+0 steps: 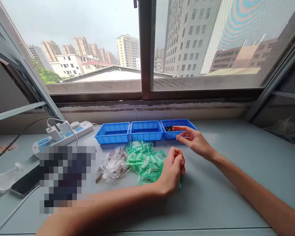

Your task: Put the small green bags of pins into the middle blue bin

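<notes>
My left hand (172,168) is closed at the right edge of a pile of green plastic packets (145,160); a bit of green shows just below its fingers, and what it grips is mostly hidden. My right hand (193,141) is over the front edge of the right blue bin (184,123), its fingers apart and nothing visible between them. Small black parts (168,128) lie in that bin. Left of the green packets is a heap of clear plastic packets (114,164). One small dark piece (154,143) stands in front of the bins.
Two more blue bins, the left one (113,138) and the middle one (146,135), stand in the row. At the left are a power strip (82,129) with plugs and cables, a phone (27,183) and a crumpled plastic bag (6,180). A window rises behind the table (236,183).
</notes>
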Demonstrator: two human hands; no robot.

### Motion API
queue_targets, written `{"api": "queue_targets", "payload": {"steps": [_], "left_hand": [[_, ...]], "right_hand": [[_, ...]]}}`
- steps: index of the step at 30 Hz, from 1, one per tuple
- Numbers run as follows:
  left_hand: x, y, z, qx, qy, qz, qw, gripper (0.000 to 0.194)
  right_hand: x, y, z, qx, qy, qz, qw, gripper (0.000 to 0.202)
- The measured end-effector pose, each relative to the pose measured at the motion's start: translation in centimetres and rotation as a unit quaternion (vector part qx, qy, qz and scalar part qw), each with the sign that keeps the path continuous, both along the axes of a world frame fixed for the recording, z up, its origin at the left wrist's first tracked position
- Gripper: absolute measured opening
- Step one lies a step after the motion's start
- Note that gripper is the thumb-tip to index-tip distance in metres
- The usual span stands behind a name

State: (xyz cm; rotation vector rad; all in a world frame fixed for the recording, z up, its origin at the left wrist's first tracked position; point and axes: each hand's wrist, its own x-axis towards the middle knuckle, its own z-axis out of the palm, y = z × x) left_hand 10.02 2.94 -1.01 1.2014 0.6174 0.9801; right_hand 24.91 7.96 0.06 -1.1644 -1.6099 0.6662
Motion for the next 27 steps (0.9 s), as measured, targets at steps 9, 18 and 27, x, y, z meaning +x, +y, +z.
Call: {"api": "queue_targets", "payload": {"steps": [9, 18, 27], "left_hand": [[-0.7, -0.5, 0.6, 0.081, 0.045, -0.052, 0.994, 0.029], [-0.7, -0.4, 0.5, 0.103, 0.071, -0.114, 0.986, 0.032], [-1.0, -0.5, 0.9, 0.114, 0.109, -0.137, 0.978, 0.029]], "right_hand": [[-1.9, 0.0, -2.5, 0.105, -0.269, 0.078, 0.954, 0.029], [-3.6, 0.5, -3.6, 0.112, -0.42, 0.11, 0.894, 0.044], [-3.7, 0.4, -3.4, 0.134, -0.461, 0.11, 0.87, 0.04]]}}
